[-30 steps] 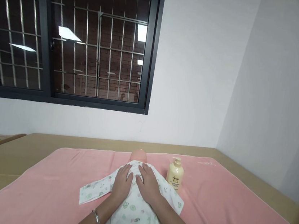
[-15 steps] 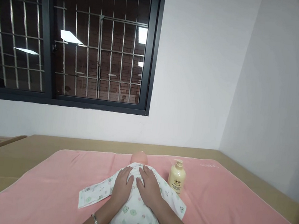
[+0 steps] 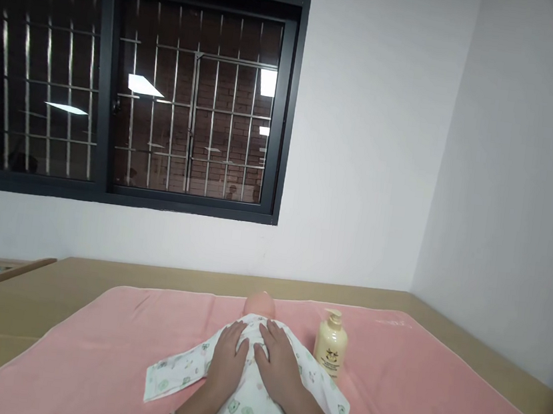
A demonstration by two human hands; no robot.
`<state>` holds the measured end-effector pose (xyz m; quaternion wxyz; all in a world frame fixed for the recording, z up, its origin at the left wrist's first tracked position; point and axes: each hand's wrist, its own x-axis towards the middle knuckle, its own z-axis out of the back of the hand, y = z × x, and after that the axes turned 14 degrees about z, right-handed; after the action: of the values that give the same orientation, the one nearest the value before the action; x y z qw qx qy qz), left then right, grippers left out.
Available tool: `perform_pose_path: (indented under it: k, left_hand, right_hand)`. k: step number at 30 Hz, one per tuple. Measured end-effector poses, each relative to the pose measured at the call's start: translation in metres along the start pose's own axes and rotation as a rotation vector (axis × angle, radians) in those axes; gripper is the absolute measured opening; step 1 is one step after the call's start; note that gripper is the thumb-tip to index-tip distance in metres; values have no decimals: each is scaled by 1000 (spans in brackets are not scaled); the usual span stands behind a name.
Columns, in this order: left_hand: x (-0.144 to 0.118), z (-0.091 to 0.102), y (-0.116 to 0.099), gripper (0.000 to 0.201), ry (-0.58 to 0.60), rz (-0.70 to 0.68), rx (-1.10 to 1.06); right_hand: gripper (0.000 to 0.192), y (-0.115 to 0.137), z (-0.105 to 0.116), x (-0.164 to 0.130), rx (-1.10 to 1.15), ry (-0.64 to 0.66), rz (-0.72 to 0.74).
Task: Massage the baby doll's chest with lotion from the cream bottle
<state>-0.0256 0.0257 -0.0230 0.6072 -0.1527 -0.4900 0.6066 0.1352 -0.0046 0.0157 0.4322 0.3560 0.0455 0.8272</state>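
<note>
Left hand (image 3: 228, 362) and right hand (image 3: 279, 367) (fingers open, outstretched) lie on the printed shirt (image 3: 247, 412) of a doll (image 3: 260, 304); a pump bottle (image 3: 331, 345) stands alongside.

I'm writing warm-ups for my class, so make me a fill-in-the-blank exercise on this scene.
1. The left hand and right hand rest on the printed shirt, ____ down.
2. The hand nearer the pump bottle is the ____ one.
3. The cloth beneath the doll is ____ in colour.

Missing words: palms; right; pink.
</note>
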Motion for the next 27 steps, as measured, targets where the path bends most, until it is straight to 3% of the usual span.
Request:
perform_pose_path:
  k: [11, 14, 17, 19, 21, 23, 25, 27]
  left_hand:
    - [-2, 1, -3, 43, 19, 14, 3]
    - [0, 3, -3, 43, 16, 18, -10]
    - [1, 8, -7, 44, 14, -6, 27]
    - [-1, 12, -16, 45, 11, -33, 60]
    - [-5, 14, -28, 45, 24, -45, 50]
    - [-11, 15, -43, 44, 52, -46, -15]
    - [-17, 15, -56, 44, 65, -27, -105]
    - [-20, 16, -67, 44, 49, 22, -169]
  right_hand:
    - [52, 9, 10, 3, -25, 68, 2]
    - [52, 21, 37, 3, -27, 185, 63]
    - [45, 33, 80, 0, -16, 394, 157]
    - [43, 38, 108, -3, 14, 536, 133]
    - [47, 40, 124, -5, 48, 525, 135]
    - [53, 39, 124, -4, 41, 421, 169]
    - [56, 34, 110, -1, 0, 305, 195]
    - [59, 26, 88, 3, 11, 270, 198]
